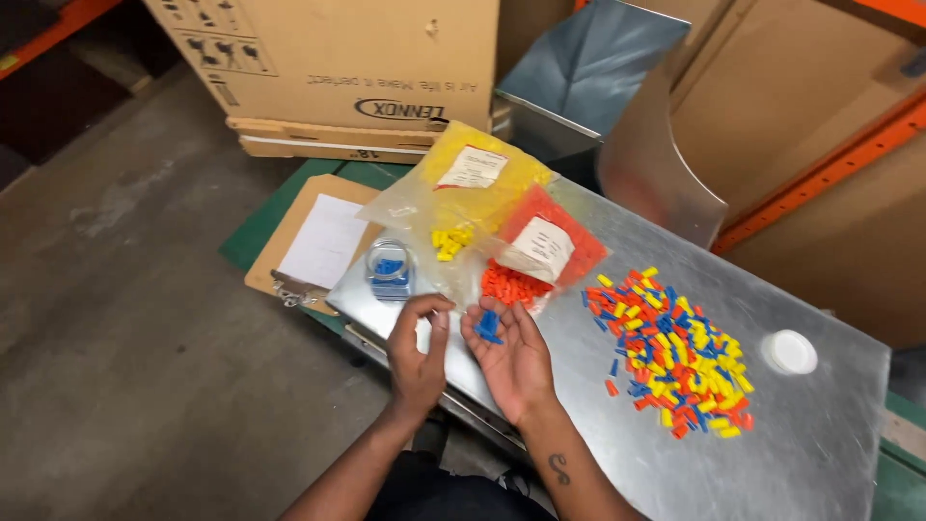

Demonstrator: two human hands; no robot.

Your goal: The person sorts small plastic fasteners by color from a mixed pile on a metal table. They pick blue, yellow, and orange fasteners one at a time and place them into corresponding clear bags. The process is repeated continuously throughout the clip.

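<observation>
1. Blue little caps (pixel 488 325) lie in our right hand (pixel 514 359), which is turned palm up over the near edge of the shiny metal tabletop (pixel 820 434).
2. Our right hand's grip is wide, with the fingers spread flat, and the blue caps just rest near our fingertips.
3. Our left hand (pixel 422 352) is just beside the right one. Its fingers curl in and its grip is narrow. We cannot tell if it pinches anything.
4. We see a small clear jar (pixel 390 271) past our left hand, with more blue caps inside.
5. We see a big pile of mixed caps (pixel 675 352), red, yellow and blue, spread on the tabletop to the right of our hands.
6. We see a white round lid (pixel 791 351) lying flat, a bit further right of the pile.
7. We see a clear bag of yellow caps (pixel 463 193) and a clear bag of orange caps (pixel 540 253) past our hands. The orange bag lies partly on the yellow one.
8. We see a brown clipboard (pixel 313 241) with white paper to the left of the jar, lower than the tabletop.
9. We see a big cardboard box (pixel 338 58) on the grey floor (pixel 125 338) further back.
</observation>
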